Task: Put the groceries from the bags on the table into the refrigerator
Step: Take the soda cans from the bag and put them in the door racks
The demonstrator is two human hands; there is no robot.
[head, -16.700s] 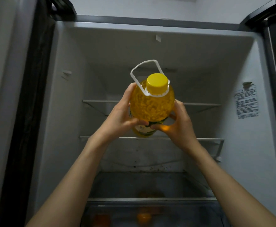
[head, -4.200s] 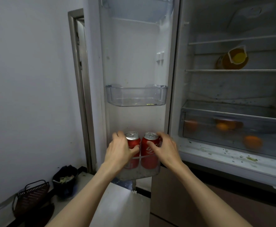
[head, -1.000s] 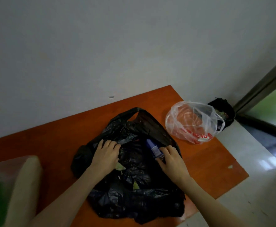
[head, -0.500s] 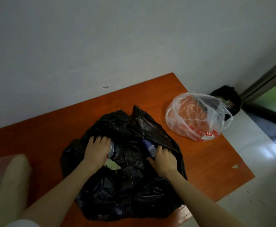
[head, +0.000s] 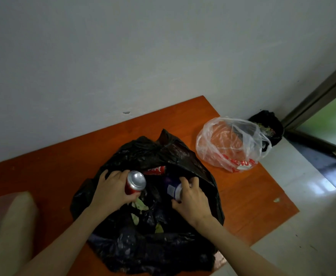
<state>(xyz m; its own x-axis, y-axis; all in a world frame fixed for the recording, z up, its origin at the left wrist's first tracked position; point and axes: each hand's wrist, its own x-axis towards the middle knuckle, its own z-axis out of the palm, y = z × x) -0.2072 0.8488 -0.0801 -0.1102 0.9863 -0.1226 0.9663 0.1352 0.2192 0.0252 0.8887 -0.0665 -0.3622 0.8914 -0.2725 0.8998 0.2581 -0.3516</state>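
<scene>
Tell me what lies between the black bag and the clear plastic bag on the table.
Head view: only bare orange table between black bag and clear plastic bag.

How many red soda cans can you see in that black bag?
2: one red can gripped by the left hand, another red can lying just behind it inside the black bag. More may be hidden.
</scene>
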